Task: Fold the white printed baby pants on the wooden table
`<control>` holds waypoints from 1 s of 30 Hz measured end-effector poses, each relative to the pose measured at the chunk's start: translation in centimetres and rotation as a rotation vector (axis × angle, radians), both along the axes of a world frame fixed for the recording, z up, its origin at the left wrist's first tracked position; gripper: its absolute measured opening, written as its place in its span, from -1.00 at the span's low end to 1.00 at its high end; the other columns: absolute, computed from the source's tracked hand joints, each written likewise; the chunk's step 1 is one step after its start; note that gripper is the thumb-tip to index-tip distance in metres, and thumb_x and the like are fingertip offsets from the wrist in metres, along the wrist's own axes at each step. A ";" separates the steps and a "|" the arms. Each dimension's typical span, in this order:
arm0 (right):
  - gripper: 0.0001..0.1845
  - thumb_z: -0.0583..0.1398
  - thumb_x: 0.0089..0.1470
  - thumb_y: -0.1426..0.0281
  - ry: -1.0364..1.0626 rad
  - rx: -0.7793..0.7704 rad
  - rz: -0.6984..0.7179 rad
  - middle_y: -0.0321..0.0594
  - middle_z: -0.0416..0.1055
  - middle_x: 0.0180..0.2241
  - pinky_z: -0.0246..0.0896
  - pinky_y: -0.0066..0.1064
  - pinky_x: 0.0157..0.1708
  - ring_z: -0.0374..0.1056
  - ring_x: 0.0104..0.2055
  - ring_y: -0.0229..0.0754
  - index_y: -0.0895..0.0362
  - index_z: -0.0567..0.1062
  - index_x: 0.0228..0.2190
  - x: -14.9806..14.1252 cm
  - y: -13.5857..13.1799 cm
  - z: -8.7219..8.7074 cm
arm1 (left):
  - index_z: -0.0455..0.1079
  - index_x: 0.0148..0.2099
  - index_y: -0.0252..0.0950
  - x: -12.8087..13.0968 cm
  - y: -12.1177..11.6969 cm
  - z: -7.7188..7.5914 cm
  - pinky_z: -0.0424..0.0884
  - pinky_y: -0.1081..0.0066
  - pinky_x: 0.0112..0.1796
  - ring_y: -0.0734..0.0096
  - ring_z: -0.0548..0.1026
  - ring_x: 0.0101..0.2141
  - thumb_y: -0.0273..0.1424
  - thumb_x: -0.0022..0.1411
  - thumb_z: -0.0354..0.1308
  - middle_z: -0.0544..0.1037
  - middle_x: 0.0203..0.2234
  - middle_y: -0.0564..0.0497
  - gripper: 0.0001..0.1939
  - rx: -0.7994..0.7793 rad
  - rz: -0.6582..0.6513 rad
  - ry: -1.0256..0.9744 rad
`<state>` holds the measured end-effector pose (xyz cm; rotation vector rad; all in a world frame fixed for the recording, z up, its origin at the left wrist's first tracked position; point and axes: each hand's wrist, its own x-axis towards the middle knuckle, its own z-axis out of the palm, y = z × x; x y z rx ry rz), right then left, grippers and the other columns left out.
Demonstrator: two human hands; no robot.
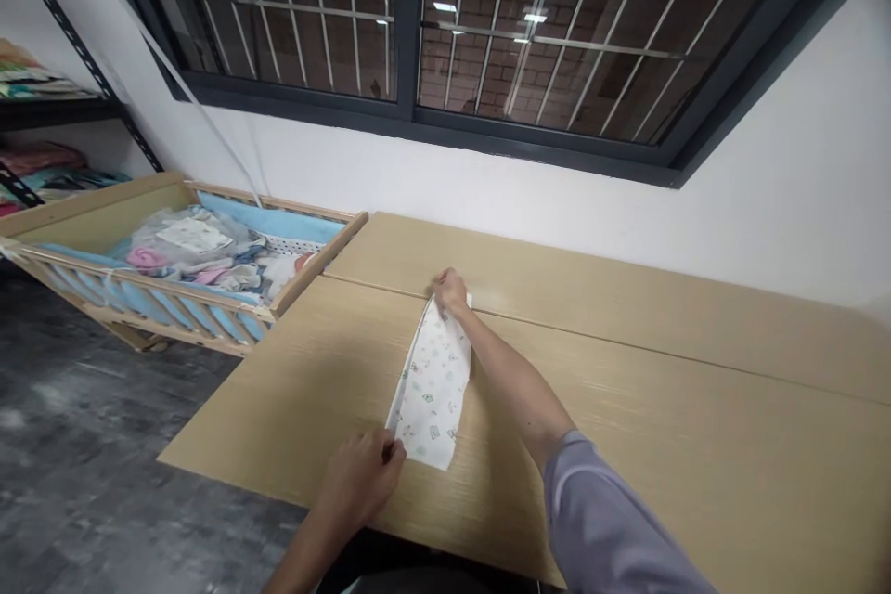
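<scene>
One folded printed cloth (432,390) flat on the tan table (613,418): my left hand (360,480) pinches its near edge, my right hand (451,292) its far end; light, soft, best held by edges.

Beside my counter (696,445) stood a wooden crib (320,255) heaped with clothes (201,251), with a shelf (48,111) behind it and a barred window (407,19) above.

left hand (358,478) close in, curled palm-down | right hand (451,290) reaching far forward, palm-down
</scene>
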<state>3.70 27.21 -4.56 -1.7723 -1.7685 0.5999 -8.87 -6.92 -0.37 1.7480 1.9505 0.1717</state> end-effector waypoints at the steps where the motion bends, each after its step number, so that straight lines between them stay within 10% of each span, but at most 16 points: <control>1: -0.78 0.22 -0.01 0.49 -0.006 0.004 0.004 -0.22 0.49 -0.26 0.22 -0.38 -0.20 0.40 -0.21 -0.13 0.08 0.40 -0.25 0.0 -0.1 0.1 | 0.43 -0.42 -0.28 -0.1 0.0 -0.2 0.11 0.35 -0.36 0.27 0.54 -0.32 -0.37 0.37 -0.07 0.60 -0.43 -0.07 -0.65 0.002 -0.003 0.009; 11: -0.88 0.12 0.22 0.37 -0.027 0.091 0.160 -0.17 0.51 -0.23 0.26 -0.33 -0.11 0.42 -0.16 -0.13 0.10 0.40 -0.20 0.5 -3.2 2.0 | 0.49 -0.19 -0.26 0.5 -1.4 1.1 0.38 0.29 -0.28 0.11 0.61 -0.25 -0.17 0.46 -0.14 0.64 -0.31 -0.12 -0.58 0.188 0.060 0.233; 16: -0.61 0.10 0.32 0.19 -0.063 0.263 0.647 -0.03 0.42 0.10 0.20 -0.24 0.15 0.33 0.15 -0.08 0.13 0.36 0.07 1.8 -9.8 3.5 | 0.50 0.04 -0.27 2.4 -3.1 -0.2 0.46 0.12 -0.02 0.06 0.55 0.00 -0.18 0.43 -0.08 0.59 0.01 -0.17 -0.59 0.462 -0.242 0.231; 23: -0.34 -0.04 0.41 0.14 -0.271 0.329 1.373 0.03 -0.13 0.44 -0.18 -0.11 0.40 -0.25 0.48 -0.04 0.17 0.02 0.38 4.2 -20.9 3.9 | 0.35 0.28 -0.49 5.5 -3.7 -2.4 0.40 -0.01 0.13 -0.24 0.34 0.23 -0.09 0.38 -0.03 0.41 0.21 -0.37 -0.36 0.222 -0.310 0.432; 30: -0.35 -0.07 0.42 0.12 -0.354 0.297 1.441 0.03 0.00 0.40 -0.27 -0.22 0.42 -0.24 0.48 -0.11 0.22 0.10 0.36 5.4 -21.8 0.0 | 0.32 0.29 -0.52 6.2 -2.9 -0.3 0.34 -0.05 0.17 -0.30 0.33 0.22 -0.26 0.38 0.03 0.37 0.21 -0.46 -0.43 0.063 -0.340 0.446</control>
